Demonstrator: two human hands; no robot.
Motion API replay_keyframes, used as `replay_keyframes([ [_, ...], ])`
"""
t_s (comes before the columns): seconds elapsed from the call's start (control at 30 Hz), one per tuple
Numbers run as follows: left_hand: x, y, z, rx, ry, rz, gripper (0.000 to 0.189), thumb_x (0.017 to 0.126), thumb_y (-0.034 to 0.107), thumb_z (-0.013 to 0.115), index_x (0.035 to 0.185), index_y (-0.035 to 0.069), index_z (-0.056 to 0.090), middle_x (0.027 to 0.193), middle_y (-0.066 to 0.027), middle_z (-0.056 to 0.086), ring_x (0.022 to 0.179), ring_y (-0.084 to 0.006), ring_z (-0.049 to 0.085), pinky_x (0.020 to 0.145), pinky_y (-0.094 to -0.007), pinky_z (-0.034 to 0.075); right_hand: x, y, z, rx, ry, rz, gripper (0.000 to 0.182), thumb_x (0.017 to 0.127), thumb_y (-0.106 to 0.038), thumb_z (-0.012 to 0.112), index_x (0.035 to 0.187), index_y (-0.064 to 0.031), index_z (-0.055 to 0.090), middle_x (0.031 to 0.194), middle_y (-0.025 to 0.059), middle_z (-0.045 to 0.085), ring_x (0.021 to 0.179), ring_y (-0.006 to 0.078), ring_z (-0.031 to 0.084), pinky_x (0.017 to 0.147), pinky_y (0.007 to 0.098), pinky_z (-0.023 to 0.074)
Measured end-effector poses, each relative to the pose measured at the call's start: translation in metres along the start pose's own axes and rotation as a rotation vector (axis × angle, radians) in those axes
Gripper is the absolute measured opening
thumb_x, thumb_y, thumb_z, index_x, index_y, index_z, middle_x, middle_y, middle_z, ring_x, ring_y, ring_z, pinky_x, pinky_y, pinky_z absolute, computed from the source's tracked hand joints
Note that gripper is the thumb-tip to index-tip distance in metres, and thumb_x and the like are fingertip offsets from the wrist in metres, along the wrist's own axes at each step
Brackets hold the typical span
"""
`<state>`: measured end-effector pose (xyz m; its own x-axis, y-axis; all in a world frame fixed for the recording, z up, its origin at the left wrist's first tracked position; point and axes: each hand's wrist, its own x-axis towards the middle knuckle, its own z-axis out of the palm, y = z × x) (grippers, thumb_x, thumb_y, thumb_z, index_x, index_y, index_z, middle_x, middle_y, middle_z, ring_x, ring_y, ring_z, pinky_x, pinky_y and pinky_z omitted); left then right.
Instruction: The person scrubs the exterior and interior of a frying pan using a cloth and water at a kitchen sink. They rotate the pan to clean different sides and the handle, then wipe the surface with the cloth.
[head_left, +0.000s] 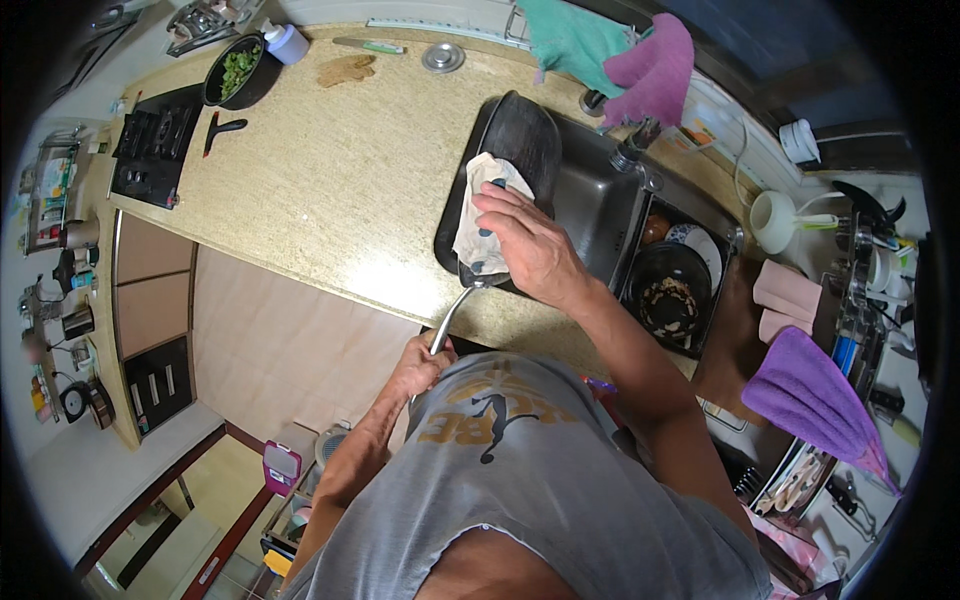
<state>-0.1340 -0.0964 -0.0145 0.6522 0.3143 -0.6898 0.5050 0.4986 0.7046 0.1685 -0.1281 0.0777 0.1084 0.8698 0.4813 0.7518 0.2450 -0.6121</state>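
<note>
A dark wok (525, 146) is held tilted over the left basin of the steel sink (600, 202). My left hand (426, 365) is wrapped around its curved metal handle (454, 315), close to my shirt. A pale cloth with dark spots (474, 225) lies against the wok. My right hand (532, 244) presses this cloth onto the wok with its fingers extended. The cloth and hand hide part of the wok's surface.
In the right basin sit a black pan with food bits (670, 289) and a patterned plate (697, 247). A knife (367, 46), a brown cloth (345, 70), a metal lid (442, 57), a pot of greens (238, 75) and a gas hob (156, 142) are along the counter (322, 172).
</note>
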Motion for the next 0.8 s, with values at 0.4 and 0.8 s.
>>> replay_keyframes([
  [0.4,0.003,-0.004,-0.017,0.071,0.107,-0.074,0.014,0.090,0.012,0.069,0.086,0.006,0.057,0.058,0.0033,0.047,0.041,-0.0084,0.044,0.038,-0.0283,0.034,0.061,0.037,0.040,-0.157,-0.105,-0.158,0.022,0.087,-0.009,0.065,0.109,-0.0060,0.065,0.123,0.0098,0.063,0.127,0.0275,0.055,0.114,0.0437,0.0383],
  [0.8,0.014,-0.013,-0.016,0.071,0.208,0.005,0.012,0.093,0.012,0.067,0.089,0.007,0.057,0.062,0.0032,0.050,0.045,-0.0071,0.044,0.040,-0.0264,0.035,0.085,0.061,0.073,-0.180,-0.081,-0.101,0.032,0.097,-0.022,0.060,0.122,-0.0011,0.063,0.131,0.0187,0.062,0.124,0.0380,0.057,0.106,0.0450,0.0452],
])
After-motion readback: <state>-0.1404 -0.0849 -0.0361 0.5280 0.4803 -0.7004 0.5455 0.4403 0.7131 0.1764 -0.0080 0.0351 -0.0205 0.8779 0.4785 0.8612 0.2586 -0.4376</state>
